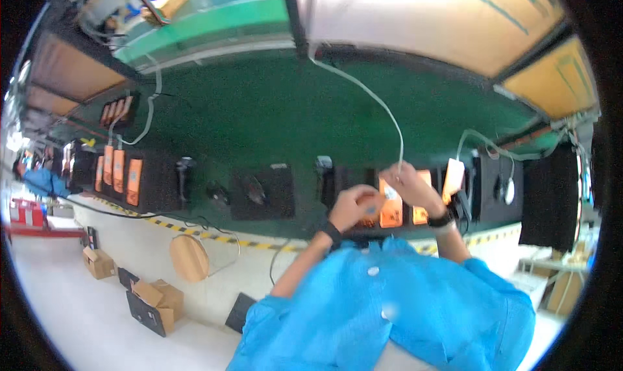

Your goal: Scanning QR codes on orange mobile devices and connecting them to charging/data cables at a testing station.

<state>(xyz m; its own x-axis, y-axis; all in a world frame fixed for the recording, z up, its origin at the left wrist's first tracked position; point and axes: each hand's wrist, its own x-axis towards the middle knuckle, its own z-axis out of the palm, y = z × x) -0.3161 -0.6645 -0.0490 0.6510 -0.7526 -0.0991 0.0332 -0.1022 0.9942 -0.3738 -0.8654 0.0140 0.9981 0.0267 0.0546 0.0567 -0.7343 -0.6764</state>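
Observation:
My left hand [350, 207], a dark band at its wrist, is closed on an orange rectangular device [371, 204], partly hidden by the fingers and blurred. Just to the right and a little farther off, my right hand [411, 186] has its fingers pinched at the lower end of a white cable [383, 102] that comes down from above. The cable's tip is hidden by the fingers. Below that hand an orange device [391, 210] lies on a black mat, with another orange device [420, 213] beside it, partly covered by my right wrist.
A white cable runs to an orange-edged device [453, 179] at the right. Computer mice [509, 191] rest on black mats. More orange devices [134, 183] stand at the left, some cabled. Yellow-black tape [227, 240] marks the green table's near edge. A round stool [189, 258] and cardboard boxes [170, 298] are below.

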